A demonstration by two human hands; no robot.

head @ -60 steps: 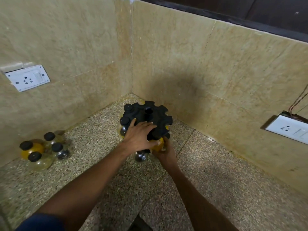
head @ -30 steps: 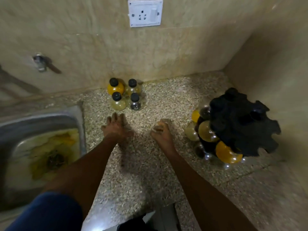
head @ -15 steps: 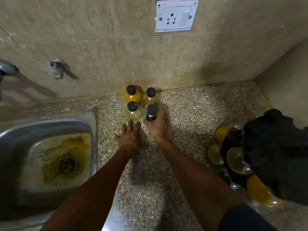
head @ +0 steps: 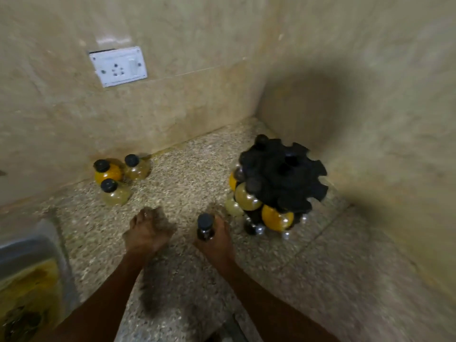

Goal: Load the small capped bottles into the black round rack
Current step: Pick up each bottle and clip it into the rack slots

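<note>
The black round rack (head: 283, 176) stands in the counter's corner, with several round capped bottles hanging in its slots, among them an orange one (head: 275, 218) and a pale yellow one (head: 245, 197). My right hand (head: 216, 239) is shut on a small dark bottle with a black cap (head: 204, 227), held upright just left of the rack. My left hand (head: 148, 230) hovers blurred over the counter, holding nothing. Three loose bottles stand by the back wall: an orange one (head: 108, 172), a pale one (head: 137, 167) and another pale one (head: 114, 193).
A steel sink (head: 29, 280) with yellow stains lies at the lower left. A white wall socket (head: 118, 66) sits on the tiled back wall. The right wall closes in right behind the rack. The speckled stone counter (head: 187, 178) stretches between the loose bottles and the rack.
My right hand has lifted the dark bottle out of the group by the wall and carried it right toward the rack. My left hand has drawn back. The view has swung right.
</note>
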